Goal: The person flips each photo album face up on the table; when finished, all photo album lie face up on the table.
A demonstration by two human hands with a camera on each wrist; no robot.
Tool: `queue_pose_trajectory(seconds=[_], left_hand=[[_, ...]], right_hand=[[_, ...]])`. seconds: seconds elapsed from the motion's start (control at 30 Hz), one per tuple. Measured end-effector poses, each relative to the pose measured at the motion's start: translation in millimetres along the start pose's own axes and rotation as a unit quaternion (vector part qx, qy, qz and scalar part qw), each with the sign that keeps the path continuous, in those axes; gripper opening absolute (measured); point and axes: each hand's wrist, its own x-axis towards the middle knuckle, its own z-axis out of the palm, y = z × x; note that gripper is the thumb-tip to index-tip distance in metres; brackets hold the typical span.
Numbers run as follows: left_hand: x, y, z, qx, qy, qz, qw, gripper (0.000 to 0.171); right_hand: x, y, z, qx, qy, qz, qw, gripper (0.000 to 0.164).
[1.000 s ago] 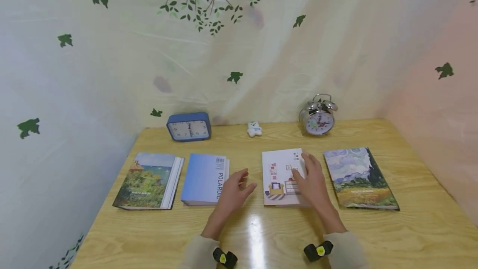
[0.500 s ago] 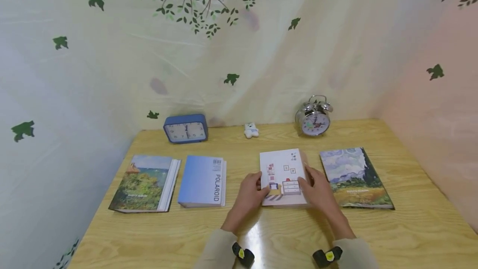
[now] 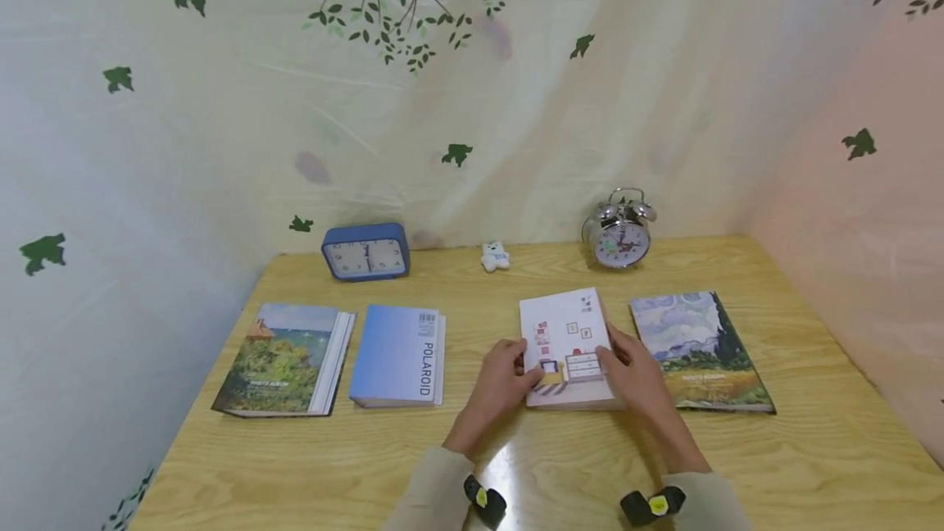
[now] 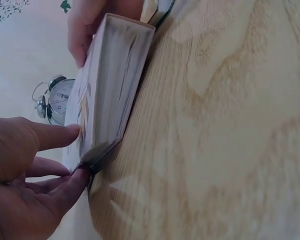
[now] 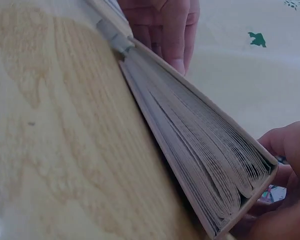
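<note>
Left hand (image 3: 501, 379) and right hand (image 3: 637, 371) are set at opposite long sides of the white album (image 3: 556, 310), pinched by both along its nearer half; its long axis is directed forward, and it is flanked by the blue album (image 3: 391, 355) and, more closely, the wheat-field album (image 3: 704, 351).

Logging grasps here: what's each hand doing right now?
Left hand: holding the white book, left side.
Right hand: holding the same white book, right side.

4 books (image 3: 565, 342), 2 clocks (image 3: 365, 256), 1 bear (image 3: 495, 257)
</note>
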Motion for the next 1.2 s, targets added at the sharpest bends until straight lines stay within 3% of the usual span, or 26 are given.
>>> queue_pose_trajectory(seconds=[0.33,0.53,0.67,0.83,1.0,1.2], left_hand=[[1.1,13.4,0.8,0.020,-0.038,-0.002,0.9991,0.057],[3.4,25.9,0.9,0.020,-0.065,-0.020,0.9975,0.067],[6.4,32.5,1.5,0.012,-0.077,-0.014,0.9968,0.071],[7.3,37.9,0.3,-0.045,-0.094,-0.021,0.9943,0.069],[8.5,38.4,-5.0,-0.132,-0.108,-0.046,0.9843,0.061],[10.4,38.8,-19.1,-0.226,-0.094,-0.010,0.9696,0.054]], right_hand=[[-9,-26,-17,0.041,-0.023,0.025,0.999,0.066],[-15,-37,-24,0.033,-0.031,0.007,0.999,0.070],[-16,-38,-27,0.028,-0.019,-0.016,0.999,0.069],[-17,-41,-31,0.040,0.001,-0.029,0.999,0.060],[-17,-45,-34,0.063,-0.005,-0.037,0.997,0.053],[-13,-46,-25,0.130,-0.029,-0.039,0.990,0.053]])
